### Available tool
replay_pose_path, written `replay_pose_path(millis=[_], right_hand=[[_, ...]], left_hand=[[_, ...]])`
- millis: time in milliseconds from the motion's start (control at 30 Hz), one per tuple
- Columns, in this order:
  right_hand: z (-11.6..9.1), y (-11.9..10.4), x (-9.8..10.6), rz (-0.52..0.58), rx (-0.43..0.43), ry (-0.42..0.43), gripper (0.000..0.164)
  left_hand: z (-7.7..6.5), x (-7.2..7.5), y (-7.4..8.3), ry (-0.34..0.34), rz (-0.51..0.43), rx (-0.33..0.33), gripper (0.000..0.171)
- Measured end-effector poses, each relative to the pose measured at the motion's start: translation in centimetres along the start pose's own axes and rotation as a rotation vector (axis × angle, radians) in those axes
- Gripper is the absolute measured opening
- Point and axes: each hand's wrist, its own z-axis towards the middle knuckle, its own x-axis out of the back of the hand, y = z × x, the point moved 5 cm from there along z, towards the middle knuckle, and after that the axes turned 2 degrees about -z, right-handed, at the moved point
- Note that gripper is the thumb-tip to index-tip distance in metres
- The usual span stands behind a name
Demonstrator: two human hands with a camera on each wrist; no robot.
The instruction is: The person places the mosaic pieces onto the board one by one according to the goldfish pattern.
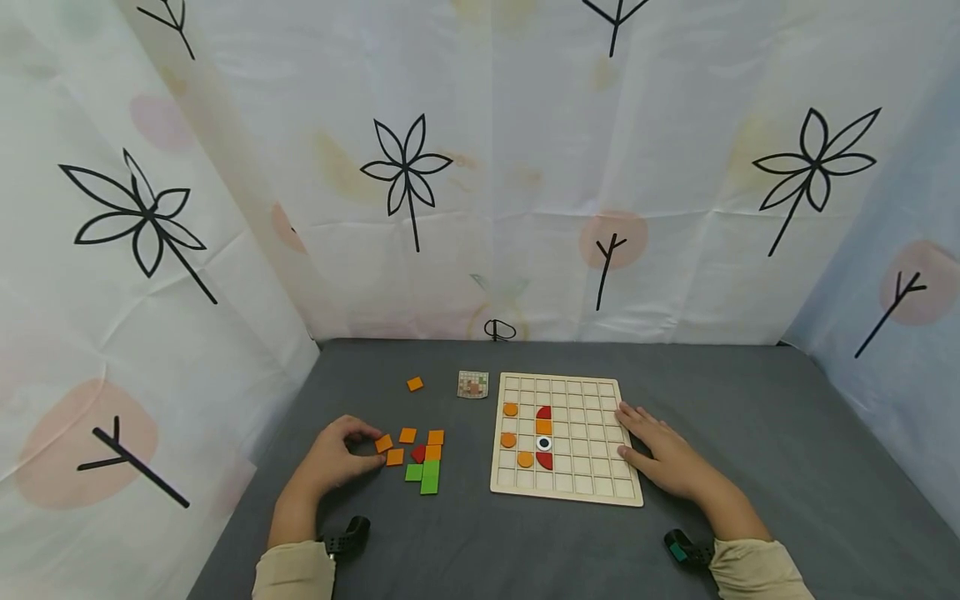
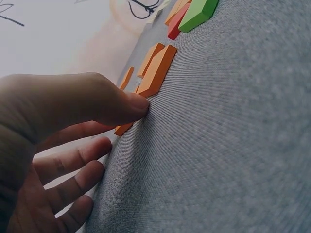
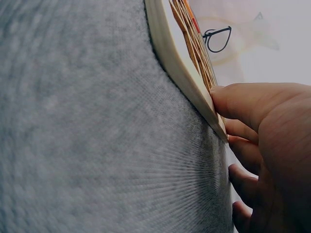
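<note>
My left hand (image 1: 341, 454) has thumb and index finger at opposite edges of an orange square tile (image 1: 383, 443), pinching it at the table. In the left wrist view, that tile (image 2: 123, 129) shows partly behind the thumb; the other fingers are loosely bent. Just right lie more orange tiles (image 1: 395, 457), a red piece (image 1: 418, 454) and green tiles (image 1: 430, 477). My right hand (image 1: 663, 450) rests at the right edge of a wooden grid board (image 1: 592, 437), fingers extended, thumb touching the rim. On the board are orange discs (image 1: 508, 440), red quarter-circles (image 1: 544, 461), an orange square and a black-and-white disc (image 1: 544, 443).
A small picture card (image 1: 473, 384) lies beyond the board's far left corner. One lone orange tile (image 1: 415, 384) sits farther left. Grey cloth (image 1: 465, 542) covers the table, and a patterned white curtain (image 1: 525, 208) encloses its back and sides.
</note>
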Motion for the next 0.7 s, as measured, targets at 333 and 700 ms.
replay_pose_path(millis=[333, 700], right_hand=[[0.10, 0.18, -0.17, 0.002, -0.002, -0.006, 0.067], [0.08, 0.26, -0.12, 0.013, 0.003, -0.002, 0.068]], left_hand=[[0.12, -0.05, -0.08, 0.001, 0.009, -0.010, 0.023], [0.14, -0.10, -0.17, 0.011, 0.006, -0.014, 0.020]])
